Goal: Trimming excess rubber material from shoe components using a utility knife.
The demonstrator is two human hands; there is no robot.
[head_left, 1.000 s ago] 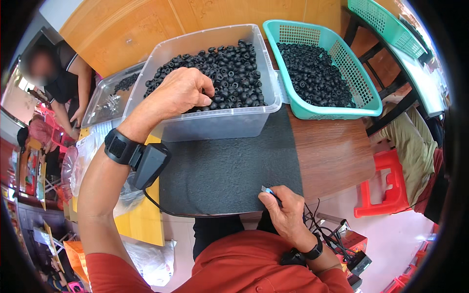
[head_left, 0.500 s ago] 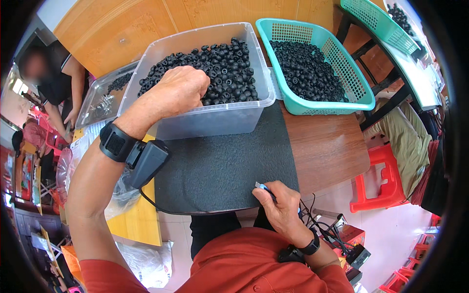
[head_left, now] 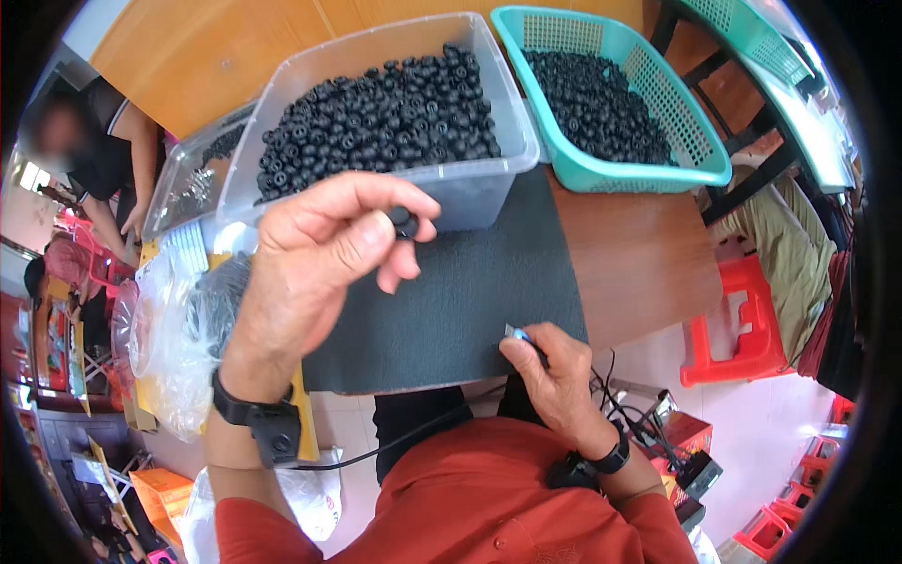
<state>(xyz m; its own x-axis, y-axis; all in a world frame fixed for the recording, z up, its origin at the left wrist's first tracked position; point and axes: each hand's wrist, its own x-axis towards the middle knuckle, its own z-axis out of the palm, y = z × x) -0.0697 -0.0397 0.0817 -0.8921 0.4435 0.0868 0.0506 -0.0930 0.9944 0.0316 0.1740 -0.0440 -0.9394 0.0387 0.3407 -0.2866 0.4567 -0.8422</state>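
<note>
Left hand (head_left: 324, 249) pinches one small black ring (head_left: 405, 222) at your fingertips, raised over the dark mat (head_left: 442, 301), just in front of the clear bin (head_left: 470, 188). Right hand (head_left: 554, 362) sits closed on a small blue tool (head_left: 517, 333) at the tabletop's near edge, right of and below the ring.

The person wears a red-orange shirt with short sleeves. A black band with a small black box sits on the wrist of the left hand (head_left: 324, 249). A thin black cable runs from it. The right hand (head_left: 554, 371) has a black wristband too.
</note>
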